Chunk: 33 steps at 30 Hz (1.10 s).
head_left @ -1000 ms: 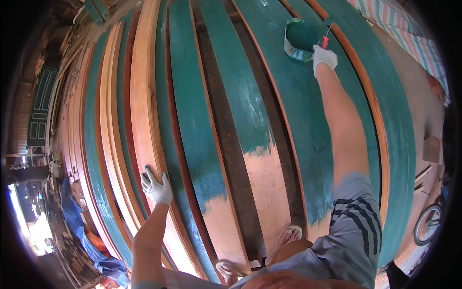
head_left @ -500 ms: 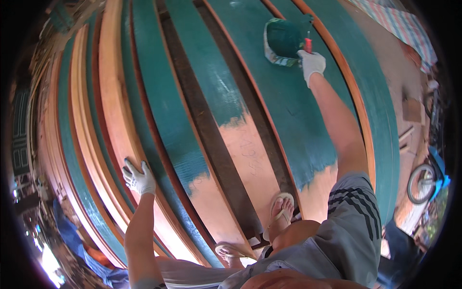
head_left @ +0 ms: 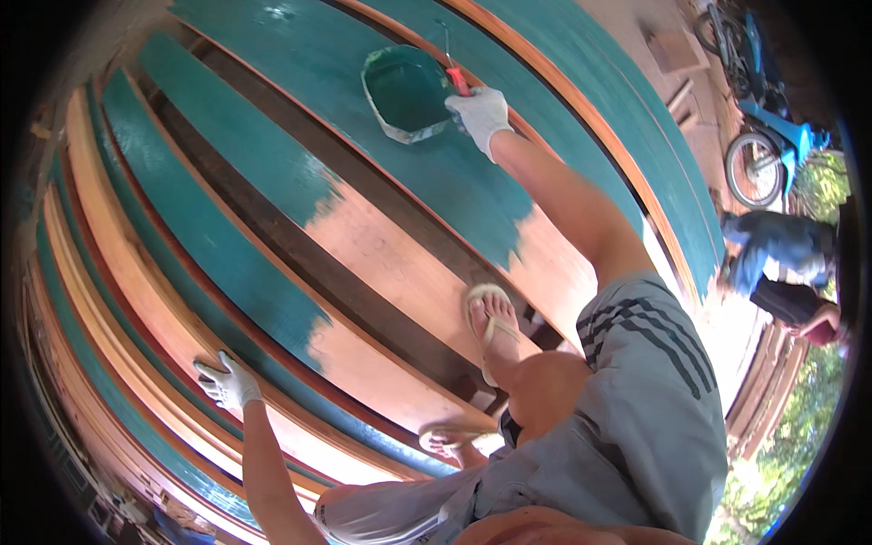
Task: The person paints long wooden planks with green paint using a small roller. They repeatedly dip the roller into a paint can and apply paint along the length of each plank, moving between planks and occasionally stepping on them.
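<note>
My right hand (head_left: 481, 113), in a white glove, is wrapped round the red handle of a small paint roller (head_left: 458, 80). Its thin metal rod points away from me, and the roller head is hard to make out against the green paint. Close to that hand, a cut-open tub (head_left: 380, 107) with dark green paint inside stands on a wide green-painted board (head_left: 472, 204). My left hand (head_left: 233, 385), also gloved, rests with fingers apart on a bare wooden rail (head_left: 150, 277). Several boards are part green, part bare wood, such as the middle board (head_left: 386, 250).
My sandalled feet (head_left: 493, 318) are among the near ends of the boards, with dark gaps between the boards. At the right stand a blue motorbike (head_left: 767, 150) and a person in blue trousers (head_left: 772, 250). Stacked planks (head_left: 767, 391) lie farther down that side.
The view has turned to the right, bringing the person and more of the motorbike into sight. My right hand still holds the roller beside the tub; my left hand stays on the rail.
</note>
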Tool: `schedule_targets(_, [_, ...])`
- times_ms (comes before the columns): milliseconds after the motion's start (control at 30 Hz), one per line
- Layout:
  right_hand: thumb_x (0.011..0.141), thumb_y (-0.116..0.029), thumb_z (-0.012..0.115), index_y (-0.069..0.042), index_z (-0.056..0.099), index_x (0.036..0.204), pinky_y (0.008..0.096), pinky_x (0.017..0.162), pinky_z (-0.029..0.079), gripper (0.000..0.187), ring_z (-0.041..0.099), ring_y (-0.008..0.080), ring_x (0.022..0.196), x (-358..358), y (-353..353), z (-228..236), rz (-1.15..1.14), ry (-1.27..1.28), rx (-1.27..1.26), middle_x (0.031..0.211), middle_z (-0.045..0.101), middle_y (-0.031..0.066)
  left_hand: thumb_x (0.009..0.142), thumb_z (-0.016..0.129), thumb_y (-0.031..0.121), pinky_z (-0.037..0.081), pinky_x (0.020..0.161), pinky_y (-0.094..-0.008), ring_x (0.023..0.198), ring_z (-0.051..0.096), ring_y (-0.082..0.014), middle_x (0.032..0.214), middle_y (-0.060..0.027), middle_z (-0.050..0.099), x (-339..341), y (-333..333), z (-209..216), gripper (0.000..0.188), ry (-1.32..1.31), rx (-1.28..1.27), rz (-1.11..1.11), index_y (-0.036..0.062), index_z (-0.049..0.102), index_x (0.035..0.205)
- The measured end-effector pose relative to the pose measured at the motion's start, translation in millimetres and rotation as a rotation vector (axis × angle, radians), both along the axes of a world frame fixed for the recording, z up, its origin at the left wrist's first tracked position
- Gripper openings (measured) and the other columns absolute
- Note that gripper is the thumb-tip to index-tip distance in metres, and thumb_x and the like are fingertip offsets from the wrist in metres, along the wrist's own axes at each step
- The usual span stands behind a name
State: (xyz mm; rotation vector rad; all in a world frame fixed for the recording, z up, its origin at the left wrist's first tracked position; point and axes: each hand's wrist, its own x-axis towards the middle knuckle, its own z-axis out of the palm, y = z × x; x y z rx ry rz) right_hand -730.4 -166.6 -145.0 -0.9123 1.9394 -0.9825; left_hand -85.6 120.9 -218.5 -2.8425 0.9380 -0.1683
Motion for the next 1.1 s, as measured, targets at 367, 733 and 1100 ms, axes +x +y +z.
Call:
schedule_targets(367, [0.081,-0.022,0.086,0.002,0.078,0.091,0.0337,0.059,0.054,0.027,0.067,0.0155,0.062,-51,113,-2,-0.047,0.101,0.076,0.072,0.071,0.0075,0.104,0.059,0.066,0.031,0.125,-0.0624,0.159,0.030,-0.0506,0.175,-0.0332,0.021,4,87,11,0.093,0.094,-0.053,-0.471,0.0186,0.022,0.176])
schedule_targets(733, [0.090,-0.019,0.084,0.002,0.075,0.094,0.0303,0.052,0.047,0.024,0.060,0.0121,0.057,-66,175,-5,-0.136,0.033,0.117,0.072,0.066,0.0030,0.092,0.082,0.053,0.031,0.124,-0.0621,0.159,0.031,-0.0491,0.175,-0.0294,0.027,-33,139,21,0.098,0.150,-0.176,-0.471,0.0184,0.037,0.172])
schedule_targets(1100, [0.098,-0.040,0.080,-0.005,0.074,0.103,0.0400,0.070,0.052,0.035,0.070,0.0229,0.074,-65,208,53,0.116,0.663,0.080,0.079,0.071,0.0096,0.089,0.088,0.046,0.039,0.120,-0.0627,0.153,0.038,-0.0488,0.172,-0.0286,0.033,-46,135,30,0.090,0.184,-0.265,-0.436,0.0136,0.050,0.163])
